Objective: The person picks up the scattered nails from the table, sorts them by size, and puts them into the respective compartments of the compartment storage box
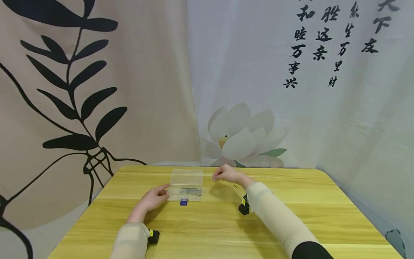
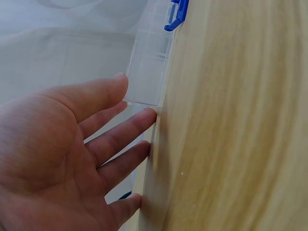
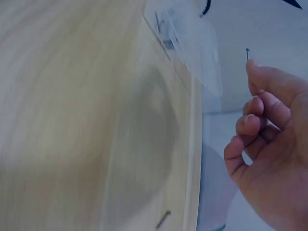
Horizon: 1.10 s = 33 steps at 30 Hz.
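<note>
A clear plastic box (image 1: pixel 185 197) stands on the table with its lid (image 1: pixel 186 177) raised at the back and a blue latch (image 1: pixel 183 202) at its front. Thin dark pieces (image 1: pixel 191 189) lie inside. My left hand (image 1: pixel 154 198) is at the box's left end, its fingers loosely extended and the thumb (image 2: pixel 113 91) right at the box corner. Right of the box, above the table, my right hand (image 1: pixel 229 174) pinches a small dark nail (image 3: pixel 247 54) between thumb and forefinger, its head pointing up. Another nail (image 3: pixel 163 219) lies on the table below this hand.
The wooden table (image 1: pixel 200 233) reaches back to a printed curtain (image 1: pixel 155 90). Each wrist wears a small black camera, one on the left (image 1: pixel 153 237) and one on the right (image 1: pixel 244 205).
</note>
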Motion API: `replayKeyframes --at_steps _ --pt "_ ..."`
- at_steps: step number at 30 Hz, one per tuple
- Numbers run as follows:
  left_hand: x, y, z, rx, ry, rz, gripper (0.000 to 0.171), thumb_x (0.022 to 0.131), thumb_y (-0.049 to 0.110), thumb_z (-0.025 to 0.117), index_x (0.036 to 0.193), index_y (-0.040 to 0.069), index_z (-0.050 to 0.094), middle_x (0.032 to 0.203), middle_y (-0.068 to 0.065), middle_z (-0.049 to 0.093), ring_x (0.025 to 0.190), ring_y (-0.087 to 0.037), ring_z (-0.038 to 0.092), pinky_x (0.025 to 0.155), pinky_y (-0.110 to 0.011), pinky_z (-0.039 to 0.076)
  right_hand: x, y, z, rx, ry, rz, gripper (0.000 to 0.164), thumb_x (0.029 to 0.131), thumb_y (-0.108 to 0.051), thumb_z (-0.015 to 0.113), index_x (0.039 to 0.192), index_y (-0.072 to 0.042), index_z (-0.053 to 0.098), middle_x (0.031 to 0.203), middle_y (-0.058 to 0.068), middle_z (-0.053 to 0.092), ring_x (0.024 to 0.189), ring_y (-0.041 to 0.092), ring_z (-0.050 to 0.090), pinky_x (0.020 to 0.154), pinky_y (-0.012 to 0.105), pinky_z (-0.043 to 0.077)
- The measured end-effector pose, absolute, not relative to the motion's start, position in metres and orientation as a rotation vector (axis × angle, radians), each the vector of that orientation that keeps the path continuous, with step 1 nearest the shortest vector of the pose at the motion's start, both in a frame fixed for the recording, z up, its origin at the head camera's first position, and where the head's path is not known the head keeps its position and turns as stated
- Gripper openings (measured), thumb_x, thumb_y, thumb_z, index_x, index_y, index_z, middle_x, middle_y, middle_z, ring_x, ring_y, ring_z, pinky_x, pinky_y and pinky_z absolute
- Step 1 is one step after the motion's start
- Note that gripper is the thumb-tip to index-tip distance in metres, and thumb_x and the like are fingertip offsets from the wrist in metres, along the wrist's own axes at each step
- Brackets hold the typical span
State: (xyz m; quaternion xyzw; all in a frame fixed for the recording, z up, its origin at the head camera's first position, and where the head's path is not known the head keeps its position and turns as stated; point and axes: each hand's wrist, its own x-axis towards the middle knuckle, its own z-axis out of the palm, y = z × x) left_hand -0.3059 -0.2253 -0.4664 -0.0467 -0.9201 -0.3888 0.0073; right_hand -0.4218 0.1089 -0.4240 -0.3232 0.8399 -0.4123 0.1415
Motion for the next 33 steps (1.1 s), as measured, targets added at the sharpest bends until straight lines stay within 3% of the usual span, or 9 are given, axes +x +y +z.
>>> replayKeyframes --at_steps 9,16,23,33 --pt "-0.305 -0.224 -0.466 -0.131 -2.873 -1.227 0.049 0.098 0.021 0.060 0.143 0.008 0.048 0.124 -0.020 0.061 0.117 -0.041 0.053 0.096 -0.057 0.041 -0.416 0.081 -0.433 -1.046 2.425 -1.128 0.014 0.092 -0.010 0.064 0.096 0.001 0.073 0.095 0.004 0.069 0.080 0.009 0.055 0.074 0.029 0.046" --pt "-0.307 -0.225 -0.467 -0.139 -2.873 -1.220 0.049 0.098 0.022 0.060 0.144 0.009 0.048 0.124 -0.019 0.061 0.116 -0.041 0.053 0.094 -0.057 0.042 -0.410 0.066 -0.441 -1.109 2.410 -1.146 0.014 0.093 -0.005 0.062 0.092 0.001 0.074 0.093 0.006 0.071 0.082 0.009 0.061 0.078 0.027 0.050" --pt "-0.306 -0.224 -0.466 -0.133 -2.877 -1.220 0.049 0.098 0.022 0.060 0.144 0.009 0.048 0.123 -0.018 0.061 0.116 -0.040 0.054 0.093 -0.055 0.044 -0.404 0.057 -0.443 -1.081 2.411 -1.186 0.011 0.091 -0.004 0.064 0.093 0.004 0.072 0.090 0.006 0.070 0.077 0.009 0.059 0.074 0.027 0.050" --pt "-0.307 -0.225 -0.467 -0.130 -2.877 -1.207 0.049 0.098 0.022 0.060 0.144 0.009 0.048 0.123 -0.018 0.061 0.115 -0.040 0.054 0.093 -0.056 0.043 -0.399 0.050 -0.453 -1.110 2.477 -1.201 0.008 0.089 -0.003 0.066 0.088 0.000 0.073 0.086 0.002 0.070 0.074 0.006 0.057 0.068 0.024 0.049"
